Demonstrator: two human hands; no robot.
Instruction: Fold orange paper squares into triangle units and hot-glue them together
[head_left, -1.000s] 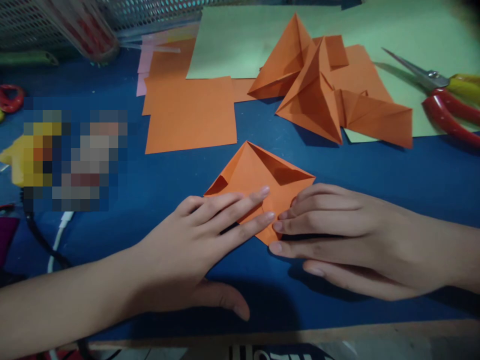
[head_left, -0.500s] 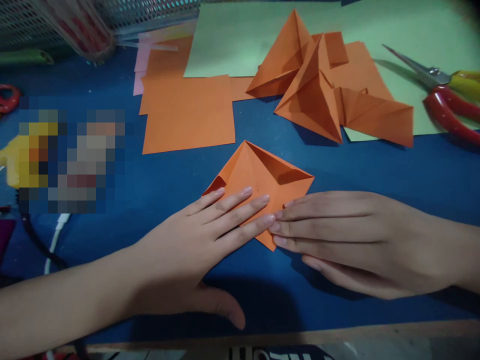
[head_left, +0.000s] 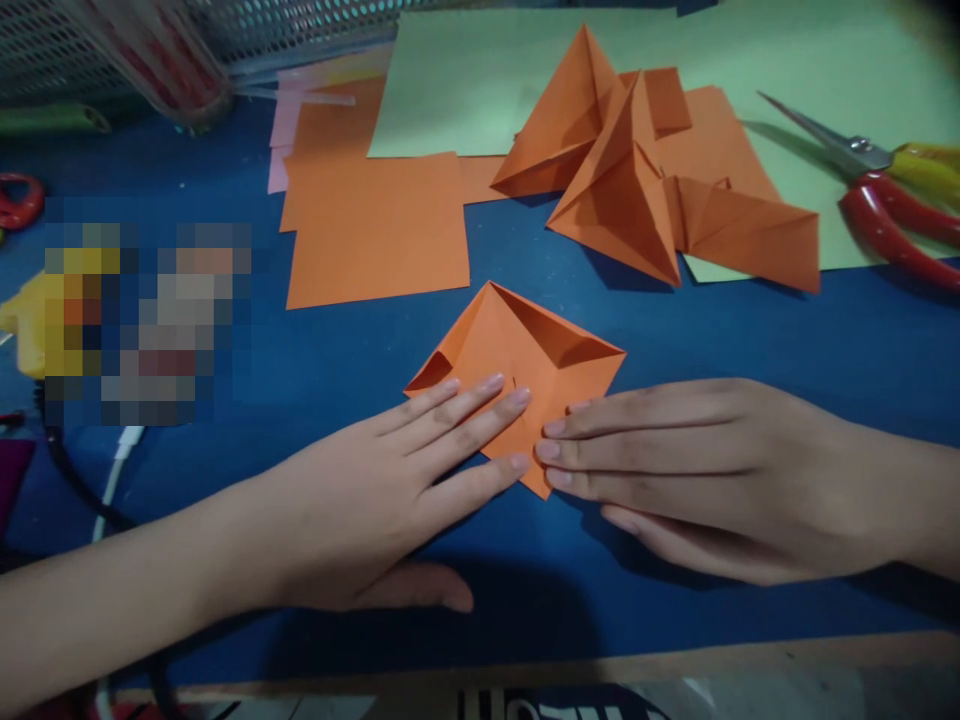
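Note:
A partly folded orange paper (head_left: 517, 345) lies on the blue table, its top corner pointing away from me and open pockets showing at its upper left and upper right. My left hand (head_left: 397, 470) rests flat on its lower left part, fingers spread and thumb stretched out over the table. The fingers of my right hand (head_left: 720, 480) lie straight and side by side, their tips on the paper's lower right edge near the bottom corner. Neither hand grips anything; each only touches the paper.
Flat orange sheets (head_left: 379, 230) lie behind the folded paper. Several folded orange pieces (head_left: 622, 190) stand on green sheets (head_left: 450, 90) farther back. Red-and-yellow-handled scissors (head_left: 870, 160) lie at the right. A white cable (head_left: 112, 480) runs at the left, and the table's front edge (head_left: 675, 660) is near me.
My left hand has slid slightly down and left, its index fingertip coming away from my right fingertips, and its thumb has drawn in. My right hand has barely moved.

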